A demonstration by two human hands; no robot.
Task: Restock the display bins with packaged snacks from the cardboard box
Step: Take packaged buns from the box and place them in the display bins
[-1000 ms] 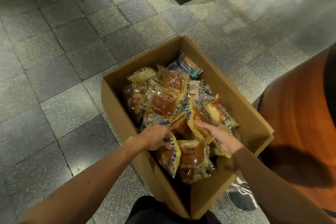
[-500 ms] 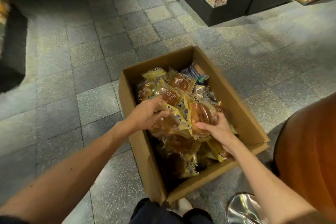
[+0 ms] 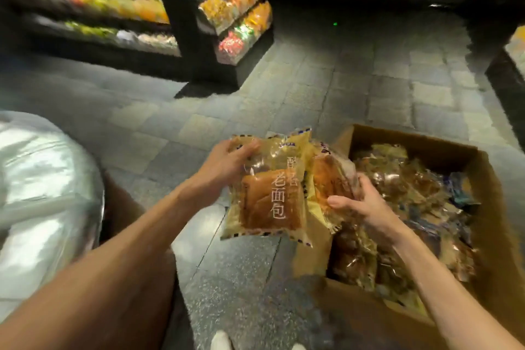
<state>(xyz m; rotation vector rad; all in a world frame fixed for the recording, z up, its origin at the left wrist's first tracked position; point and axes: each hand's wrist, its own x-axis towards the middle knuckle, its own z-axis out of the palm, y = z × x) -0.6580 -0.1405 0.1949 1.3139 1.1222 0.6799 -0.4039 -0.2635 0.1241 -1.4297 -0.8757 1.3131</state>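
Head view, step: You are in the carry-out part of a restock round, judging by two packets lifted clear of the box and not yet at any bin.
Head view, left hand: Your left hand (image 3: 224, 167) grasps the front bread packet (image 3: 270, 199) at its upper left corner, with the fingers curled over the top edge.
Head view, right hand: Your right hand (image 3: 360, 204) clasps the rear bread packet (image 3: 329, 179), thumb laid across its lower face and fingers tucked behind.
Head view, packets: The front one partly overlaps the rear one. Both hang between your hands, above the tiled floor (image 3: 312, 94).
Head view, cardboard box: The cardboard box (image 3: 488, 207) sits open just right of your right hand and runs under that forearm. Many wrapped snacks are left inside.
Head view, display bins: The display bins (image 3: 235, 14) stand well ahead of your left hand and off to its left, tiered and full of bright packets. Blur hides which bin has room or holds this bread.
Head view, other: A silvery bag (image 3: 42, 193) bulks to the left of your left forearm.
Next move: It likely calls for carrying both packets toward the bins, then finding the matching bin before you let go.
Caution: The wrap looks slick and the loaves soft, so hold firmly at the edges without squeezing the bread.
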